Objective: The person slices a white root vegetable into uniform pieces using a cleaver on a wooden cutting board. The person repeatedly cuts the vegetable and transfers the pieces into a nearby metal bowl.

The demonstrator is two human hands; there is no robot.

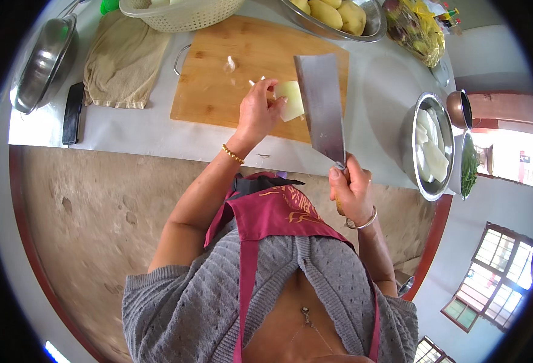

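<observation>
A broad steel cleaver (321, 106) is held by its handle in my right hand (353, 188), near the table's front edge. Its blade reaches over the right part of a wooden cutting board (212, 97). On the board, a pale green-white block of peeled vegetable (291, 100) lies just left of the blade. The thumb and fingers of my left hand (261, 106) are at the block's left side; whether they grip it is unclear. Small white scraps (231, 63) lie farther left on the board.
Behind the board are a plastic colander (187, 18) and a steel bowl of peeled potatoes (377, 27). A steel bowl of white slices (450, 149) stands at right, by a dish of chopped greens (469, 168). At left are a cloth (123, 59), a phone (72, 113) and a steel basin (44, 63).
</observation>
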